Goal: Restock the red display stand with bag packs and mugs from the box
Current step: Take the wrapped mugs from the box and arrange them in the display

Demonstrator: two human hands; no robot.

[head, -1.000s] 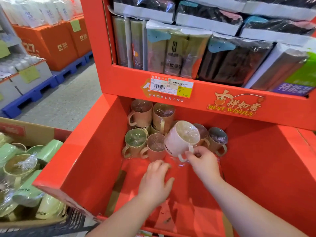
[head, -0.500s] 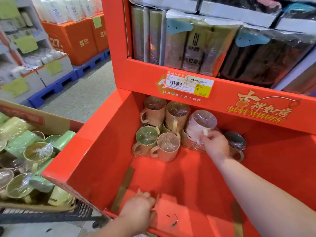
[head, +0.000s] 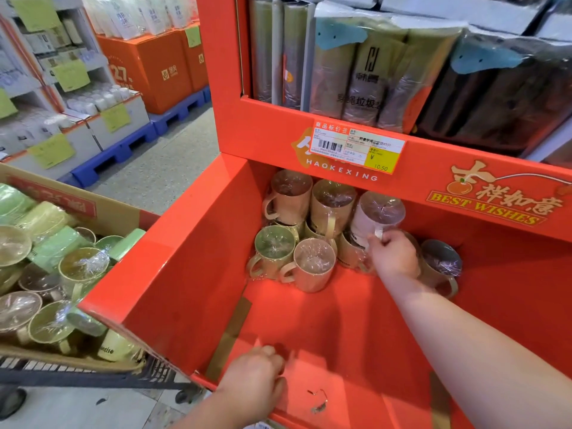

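Your right hand (head: 394,257) is deep in the lower bin of the red display stand (head: 192,258), and its fingers (head: 376,241) are pinched round the handle of the pale mug (head: 379,213). That mug sits at 11 o'clock from your knuckles, up on the second layer, touching the tan mugs (head: 332,205) at its 9 o'clock. Its film-covered mouth is tipped up toward you and its base points to the back wall, so the long axis runs front to back, in line with its neighbours.

Left hand (head: 257,379) is at the bin's front lip, 6 o'clock of the pile, fingers curled under. I can't tell whether they hook the lip or only rest there; nothing from the box is in them.

Against a second ago, the pale mug has gone from hanging low in front of the pile, mouth swung to your right, to nested on the top row. Your left hand has pulled back from the middle of the bin floor to the front lip.

The box (head: 117,216) of wrapped mugs lies at 9 o'clock of the stand, and your left hand is the nearer one. I'd judge that the next reach is its job once the right lets go. The bag packs (head: 365,75) fill the shelf at 12 o'clock.
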